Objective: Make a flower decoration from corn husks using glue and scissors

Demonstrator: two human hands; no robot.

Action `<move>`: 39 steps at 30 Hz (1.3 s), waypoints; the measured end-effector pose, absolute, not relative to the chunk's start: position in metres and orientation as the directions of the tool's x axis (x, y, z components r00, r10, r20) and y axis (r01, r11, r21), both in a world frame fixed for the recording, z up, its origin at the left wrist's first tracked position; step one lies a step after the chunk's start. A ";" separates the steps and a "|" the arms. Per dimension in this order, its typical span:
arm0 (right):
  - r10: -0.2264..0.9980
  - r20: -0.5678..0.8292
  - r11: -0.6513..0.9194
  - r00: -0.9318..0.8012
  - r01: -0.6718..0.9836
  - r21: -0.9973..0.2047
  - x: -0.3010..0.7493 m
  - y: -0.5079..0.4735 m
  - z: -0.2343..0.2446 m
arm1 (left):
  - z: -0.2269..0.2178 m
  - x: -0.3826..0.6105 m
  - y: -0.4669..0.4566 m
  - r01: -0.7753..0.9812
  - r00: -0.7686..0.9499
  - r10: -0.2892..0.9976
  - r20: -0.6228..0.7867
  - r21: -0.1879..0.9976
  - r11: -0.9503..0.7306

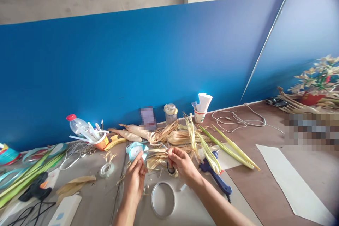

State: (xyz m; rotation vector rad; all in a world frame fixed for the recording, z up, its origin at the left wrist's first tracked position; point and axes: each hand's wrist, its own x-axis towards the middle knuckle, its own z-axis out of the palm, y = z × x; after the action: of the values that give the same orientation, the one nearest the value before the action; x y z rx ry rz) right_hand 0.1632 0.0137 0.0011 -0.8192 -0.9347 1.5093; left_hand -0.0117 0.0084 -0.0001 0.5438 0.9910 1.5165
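A thin strip of dried corn husk (155, 151) is stretched between my two hands above the table. My left hand (135, 171) pinches its left end, thumb and fingers together. At its right end, the fingers of my right hand (182, 162) are closed. Scissors (171, 169) with dark handles show just under my right hand, partly hidden; whether the hand also holds them I cannot tell. Behind my left fingertips lies a roll of light blue ribbon (134, 148). Dried husks (180, 137) are heaped beyond both hands. Nearer me, a clear ring (163, 200) lies flat.
A blue glue gun (215, 176) and green leaf strips (230, 150) lie to the right. On the left are a tape roll (106, 170), a cup of white sticks (101, 143), a black-handled tool (35, 187) and a power strip (65, 212). A blue partition (119, 67) stands behind.
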 end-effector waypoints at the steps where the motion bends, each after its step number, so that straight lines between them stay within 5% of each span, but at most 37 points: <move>1: 0.992 0.013 -0.043 -0.128 -0.424 -0.905 0.166 0.015 0.004 | 0.000 -0.012 0.009 -0.564 -0.240 0.953 -0.187 0.826 0.020; 10: 1.000 0.002 0.002 -0.001 -0.402 -0.915 0.186 0.025 0.025 | 0.008 -0.007 0.004 -0.526 -0.175 0.975 -0.136 0.850 0.024; 16: 0.992 0.087 0.102 -0.086 0.187 -0.977 0.170 0.005 0.016 | -0.005 -0.009 0.003 -0.307 -0.001 0.992 -0.127 0.944 0.121; 20: 0.931 0.306 0.364 -0.200 0.566 -0.739 0.159 -0.006 -0.002 | -0.019 -0.008 0.004 0.122 0.043 0.998 0.045 0.991 -0.050; 23: 0.907 0.349 0.407 -0.235 0.698 -0.589 0.153 -0.008 -0.016 | -0.024 -0.010 0.004 0.298 0.053 0.983 0.177 0.936 -0.185; 33: 0.926 0.299 0.359 -0.229 0.776 -0.519 0.141 -0.007 -0.016 | -0.022 -0.015 0.003 0.620 0.109 0.958 0.267 0.735 -0.275; 39: 0.930 0.265 0.359 -0.255 0.785 -0.506 0.137 -0.008 -0.023 | -0.013 -0.017 0.003 0.806 0.098 0.994 0.045 0.582 -0.106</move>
State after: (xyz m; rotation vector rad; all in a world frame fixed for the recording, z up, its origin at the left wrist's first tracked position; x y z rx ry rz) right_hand 0.1372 -0.0081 -0.0226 -1.4838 -2.1067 0.3696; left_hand -0.0166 0.0025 -0.0129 1.9716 1.7610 0.6140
